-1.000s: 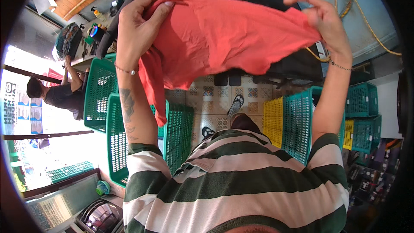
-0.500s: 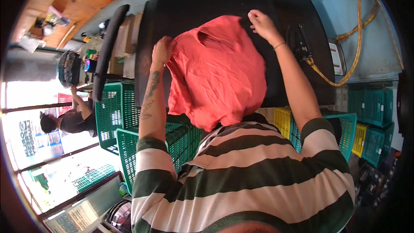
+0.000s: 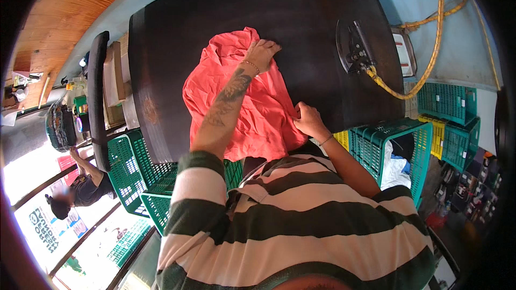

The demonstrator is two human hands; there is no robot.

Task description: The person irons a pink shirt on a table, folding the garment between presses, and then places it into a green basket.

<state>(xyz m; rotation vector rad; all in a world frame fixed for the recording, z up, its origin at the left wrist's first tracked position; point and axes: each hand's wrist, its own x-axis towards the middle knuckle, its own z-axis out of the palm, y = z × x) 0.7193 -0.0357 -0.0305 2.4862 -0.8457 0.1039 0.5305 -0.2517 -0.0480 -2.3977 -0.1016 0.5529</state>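
Observation:
A crumpled coral-red garment (image 3: 242, 107) lies on the dark padded ironing table (image 3: 322, 11) and hangs over its near edge. Its exact kind cannot be told. My left hand (image 3: 262, 53) reaches across the cloth and rests on its far right edge, fingers stretched to the right. Lower down, my right hand (image 3: 309, 121) pinches the garment's right side close to the table's front edge. Right of the cloth, apart from both hands, stands a black iron (image 3: 356, 48) with a yellow wrapped hose (image 3: 398, 92).
Green crates (image 3: 126, 166) stand below the table on the left. Another green crate (image 3: 424, 156) on the right holds white and dark cloth. A long dark padded bar (image 3: 98, 96) runs along the left. Another person (image 3: 88, 185) is at work at far left.
My left hand has crossed from the garment's left side to its far right edge. My right hand has come down from above the table to the cloth's near right side. The garment has been turned.

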